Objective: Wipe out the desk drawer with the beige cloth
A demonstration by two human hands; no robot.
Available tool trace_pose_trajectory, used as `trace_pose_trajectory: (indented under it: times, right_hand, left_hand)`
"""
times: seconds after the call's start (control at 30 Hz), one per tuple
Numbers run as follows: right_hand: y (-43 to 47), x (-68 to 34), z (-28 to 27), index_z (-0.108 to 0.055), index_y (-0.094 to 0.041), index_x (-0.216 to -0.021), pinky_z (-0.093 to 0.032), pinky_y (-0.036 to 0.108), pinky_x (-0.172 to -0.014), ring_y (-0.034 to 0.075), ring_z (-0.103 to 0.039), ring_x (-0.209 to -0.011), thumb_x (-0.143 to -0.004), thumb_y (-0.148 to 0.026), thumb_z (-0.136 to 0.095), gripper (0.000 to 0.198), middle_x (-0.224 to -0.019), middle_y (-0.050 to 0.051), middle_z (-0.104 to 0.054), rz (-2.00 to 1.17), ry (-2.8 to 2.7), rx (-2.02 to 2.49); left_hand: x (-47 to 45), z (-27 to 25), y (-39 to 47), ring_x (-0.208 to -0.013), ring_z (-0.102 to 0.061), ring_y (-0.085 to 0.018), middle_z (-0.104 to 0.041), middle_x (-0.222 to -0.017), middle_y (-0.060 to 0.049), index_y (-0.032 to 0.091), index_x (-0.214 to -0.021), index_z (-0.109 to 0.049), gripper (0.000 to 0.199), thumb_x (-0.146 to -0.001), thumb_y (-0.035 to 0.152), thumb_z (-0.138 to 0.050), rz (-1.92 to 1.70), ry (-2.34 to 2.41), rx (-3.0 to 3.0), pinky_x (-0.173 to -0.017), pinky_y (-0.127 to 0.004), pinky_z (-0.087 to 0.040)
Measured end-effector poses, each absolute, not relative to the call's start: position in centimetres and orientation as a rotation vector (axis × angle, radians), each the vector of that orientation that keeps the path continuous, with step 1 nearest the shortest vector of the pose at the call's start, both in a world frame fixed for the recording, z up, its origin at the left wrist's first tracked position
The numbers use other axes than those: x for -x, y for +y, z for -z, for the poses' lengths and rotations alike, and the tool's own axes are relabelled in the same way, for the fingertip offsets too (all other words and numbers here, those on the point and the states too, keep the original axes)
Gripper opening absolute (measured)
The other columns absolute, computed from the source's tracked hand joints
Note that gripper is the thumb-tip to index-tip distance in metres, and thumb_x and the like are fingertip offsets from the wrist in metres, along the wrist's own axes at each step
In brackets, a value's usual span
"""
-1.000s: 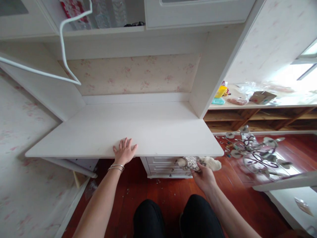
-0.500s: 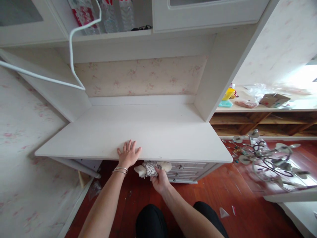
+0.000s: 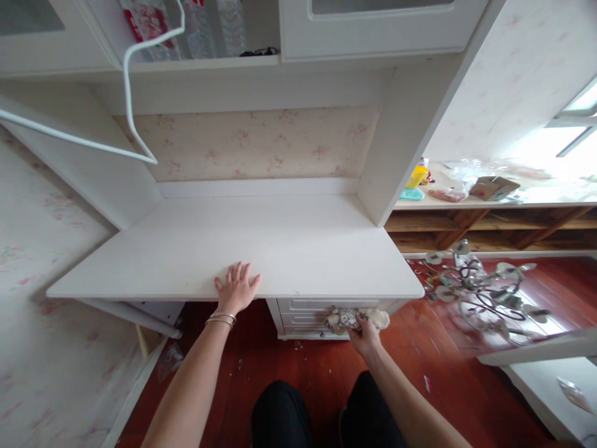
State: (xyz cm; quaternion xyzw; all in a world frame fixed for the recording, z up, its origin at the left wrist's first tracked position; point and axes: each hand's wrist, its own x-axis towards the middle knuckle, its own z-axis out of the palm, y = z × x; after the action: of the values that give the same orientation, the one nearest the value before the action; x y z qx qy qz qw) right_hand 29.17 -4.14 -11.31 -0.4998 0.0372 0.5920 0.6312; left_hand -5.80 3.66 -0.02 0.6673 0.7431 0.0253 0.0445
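My left hand (image 3: 236, 288) lies flat, fingers spread, on the front edge of a white desk top (image 3: 289, 249); two bangles circle its wrist. Below the desk edge my right hand (image 3: 365, 335) grips a crumpled patterned cloth (image 3: 346, 318). The cloth is pressed against the front of a white drawer unit (image 3: 303, 314) under the desk. My dark-clothed knees show at the bottom of the view.
A white hanger (image 3: 125, 93) hangs at upper left under a shelf with bottles. On the red wooden floor to the right lies a chandelier (image 3: 485, 289). Behind it, a wooden shelf (image 3: 489, 205) carries a yellow item, bags and a cardboard box. Small debris dots the floor.
My right hand carried the cloth left beneath the desk edge, then back right onto the drawer fronts. My left hand stayed planted on the desk edge.
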Motion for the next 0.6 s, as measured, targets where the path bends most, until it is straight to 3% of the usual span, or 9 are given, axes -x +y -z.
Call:
trace_pose_trajectory:
  times: [0.3, 0.6]
  right_hand:
    - [-6.1, -32.4, 5.5, -0.062, -0.018, -0.094, -0.056, 0.018, -0.057, 0.011, -0.064, -0.063, -0.076, 0.002, -0.055, 0.028, -0.078, -0.001, -0.068, -1.323, 0.112, 1.049]
    - [-5.7, -20.7, 4.5, -0.058, -0.013, -0.105, -0.059, 0.027, -0.069, 0.017, -0.068, -0.081, -0.082, -0.006, -0.057, 0.025, -0.089, 0.006, -0.070, -1.692, 0.118, 0.823]
  left_hand:
    - [5.9, 0.3, 3.7, -0.142, -0.016, -0.035, -0.020, -0.156, -0.003, 0.032, -0.145, -0.030, 0.070, -0.087, 0.066, -0.013, -0.101, 2.269, -2.045, -0.105, -0.072, -0.012]
    - [6.0, 0.6, 3.7, -0.142, -0.017, -0.034, -0.021, -0.156, -0.003, 0.031, -0.144, -0.032, 0.071, -0.087, 0.067, -0.011, -0.127, 2.279, -2.055, -0.105, -0.073, -0.011]
